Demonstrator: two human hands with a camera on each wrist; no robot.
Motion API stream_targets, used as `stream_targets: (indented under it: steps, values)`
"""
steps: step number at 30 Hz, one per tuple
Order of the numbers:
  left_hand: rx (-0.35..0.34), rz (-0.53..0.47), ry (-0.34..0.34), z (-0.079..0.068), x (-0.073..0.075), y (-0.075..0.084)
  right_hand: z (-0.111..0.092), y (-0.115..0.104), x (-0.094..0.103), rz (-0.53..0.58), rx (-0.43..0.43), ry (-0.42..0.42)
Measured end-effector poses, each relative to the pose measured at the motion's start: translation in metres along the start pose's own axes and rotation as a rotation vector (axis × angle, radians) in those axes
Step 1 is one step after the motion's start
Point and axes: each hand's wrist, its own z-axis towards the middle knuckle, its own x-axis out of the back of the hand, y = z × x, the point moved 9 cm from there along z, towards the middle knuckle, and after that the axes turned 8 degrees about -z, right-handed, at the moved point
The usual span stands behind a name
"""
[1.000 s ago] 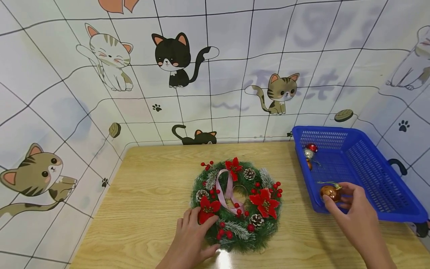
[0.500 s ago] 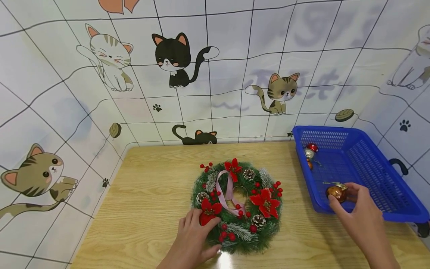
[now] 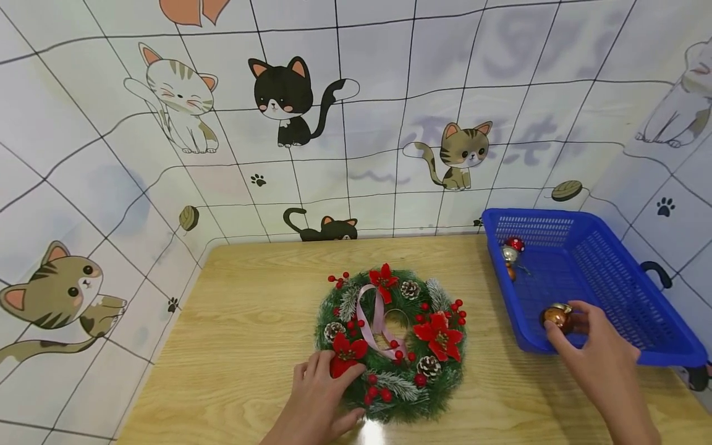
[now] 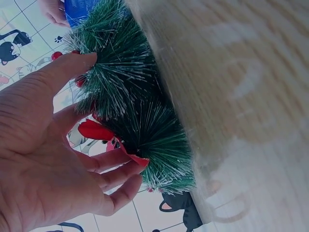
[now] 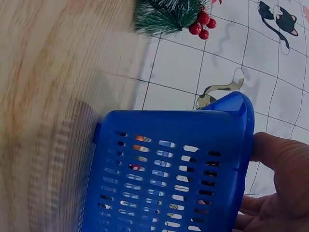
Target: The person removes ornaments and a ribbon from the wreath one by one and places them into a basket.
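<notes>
In the head view a green Christmas wreath [image 3: 445,383] lies on the table, dressed with red poinsettias [image 3: 439,335], berries, pinecones and a pink ribbon [image 3: 367,309]. My left hand [image 3: 317,395] rests at its lower left, fingers against a poinsettia; the left wrist view shows them loosely bent and spread, thumb over the greenery [image 4: 130,63]. My right hand [image 3: 597,364] pinches a shiny copper-coloured bauble [image 3: 556,317] with a gold cap, over the near left corner of the blue basket [image 3: 503,284]. In the right wrist view the basket wall hides this bauble.
Inside the basket's far left side lie several small ornaments: a red spotted one [image 3: 515,244], a silver one [image 3: 508,254] and an orange one [image 3: 511,272]. A cat-print sheet [image 3: 372,136] stands behind the wooden table [image 3: 239,321] and at both sides.
The right hand has shifted slightly right with the bauble, and the bauble's string no longer shows stretched out to the left. The left hand stays on the wreath.
</notes>
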Motion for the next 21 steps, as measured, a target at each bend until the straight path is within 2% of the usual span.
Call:
stream_targets:
  steps: [3, 8, 21]
  values:
    - [-0.008, -0.005, -0.006, -0.0015, 0.0, 0.0002, 0.002, 0.0025, -0.0011, -0.014, 0.001, -0.006]
    - [-0.042, 0.021, 0.023, -0.0039, 0.0019, 0.0041, 0.0029, 0.0059, -0.0031, -0.043, 0.002, -0.019]
    - [-0.072, 0.029, 0.086, -0.0036, 0.0036, 0.0074, 0.0065, 0.008, -0.0051, -0.062, 0.026, -0.037]
